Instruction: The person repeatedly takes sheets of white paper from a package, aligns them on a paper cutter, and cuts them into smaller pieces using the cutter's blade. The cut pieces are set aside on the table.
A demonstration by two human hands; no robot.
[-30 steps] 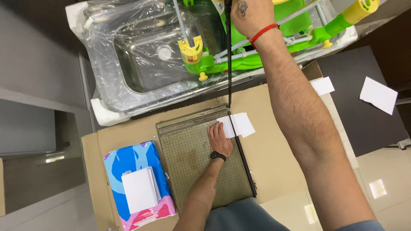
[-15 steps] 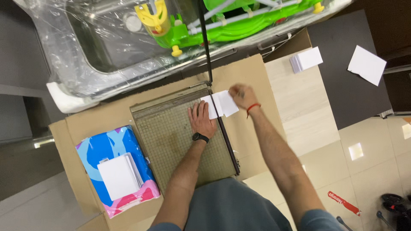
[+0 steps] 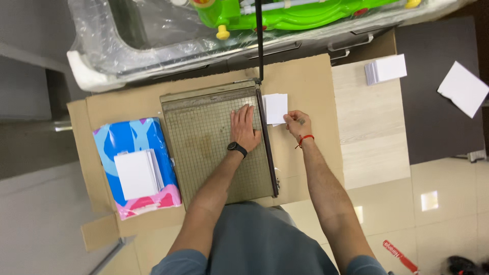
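Nearest, pale glossy floor tiles [image 3: 448, 203] spread to the right, a red strip [image 3: 400, 255] lying on them. Beyond, flattened brown cardboard [image 3: 305, 76] covers the counter. On its left lies a blue-and-pink package [image 3: 132, 137] with a stack of white sheets [image 3: 136, 173] on top. At the middle sits the paper cutter [image 3: 209, 147], its gridded bed flat — its blade arm [image 3: 259, 35] raised upright. The left hand [image 3: 243, 130] rests open, palm down, on the bed by the cutting edge. The right hand [image 3: 297, 124] pinches small white cards [image 3: 276, 108] just right of that edge. Farther right, more white cards [image 3: 386, 69] and a loose sheet [image 3: 462, 88] lie apart. Farthest, a plastic-wrapped steel sink [image 3: 153, 35] holds a green toy [image 3: 285, 12].
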